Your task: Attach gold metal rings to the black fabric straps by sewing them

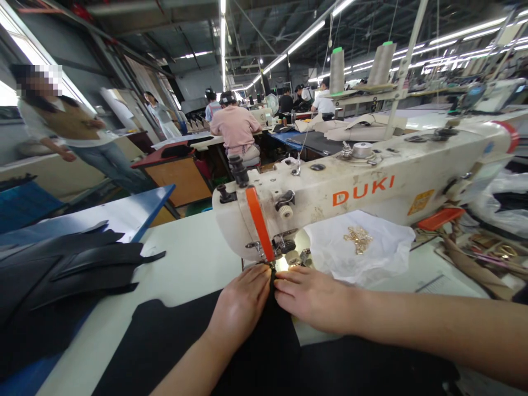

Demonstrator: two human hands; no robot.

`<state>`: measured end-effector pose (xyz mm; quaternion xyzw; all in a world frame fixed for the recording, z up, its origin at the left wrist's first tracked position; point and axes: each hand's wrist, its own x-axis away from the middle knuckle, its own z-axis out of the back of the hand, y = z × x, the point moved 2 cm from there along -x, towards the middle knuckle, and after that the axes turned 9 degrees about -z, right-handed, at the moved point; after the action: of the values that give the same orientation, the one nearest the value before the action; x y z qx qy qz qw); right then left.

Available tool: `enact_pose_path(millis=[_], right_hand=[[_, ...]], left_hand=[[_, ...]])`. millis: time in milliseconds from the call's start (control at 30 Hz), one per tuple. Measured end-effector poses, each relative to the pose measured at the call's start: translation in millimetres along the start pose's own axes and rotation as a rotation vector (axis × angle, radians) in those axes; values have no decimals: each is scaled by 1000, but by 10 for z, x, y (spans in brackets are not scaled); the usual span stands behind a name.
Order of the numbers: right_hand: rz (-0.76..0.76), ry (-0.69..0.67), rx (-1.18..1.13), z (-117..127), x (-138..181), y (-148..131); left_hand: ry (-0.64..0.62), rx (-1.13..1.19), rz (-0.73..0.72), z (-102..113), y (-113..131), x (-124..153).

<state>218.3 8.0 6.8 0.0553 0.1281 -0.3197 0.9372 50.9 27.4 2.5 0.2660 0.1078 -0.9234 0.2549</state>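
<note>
Black cloth [264, 330] flat on tabletop [185, 258], front edge under sewing machine [350, 192] needle. Left hand [241, 305] and right hand [313, 297] pressed flat, grip open, fingertips [284, 286] near needle. Risk: pricked fingers, crooked seam if cloth slips.

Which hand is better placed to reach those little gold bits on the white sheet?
Probably the right hand. It rests flat on the black fabric right below the white sheet holding the gold bits. The left hand lies on the far side of the needle.
</note>
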Motion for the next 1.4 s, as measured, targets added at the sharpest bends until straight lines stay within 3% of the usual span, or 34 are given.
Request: enact_pose_path(millis=[267, 900, 1400], right_hand=[[32, -3, -61, 8, 44, -4], [25, -3, -113, -19, 7, -2], [13, -5, -116, -11, -42, 12]], left_hand=[[43, 10, 72, -18, -11, 38], [-12, -69, -70, 2, -60, 34], [25, -21, -28, 3, -101, -25]])
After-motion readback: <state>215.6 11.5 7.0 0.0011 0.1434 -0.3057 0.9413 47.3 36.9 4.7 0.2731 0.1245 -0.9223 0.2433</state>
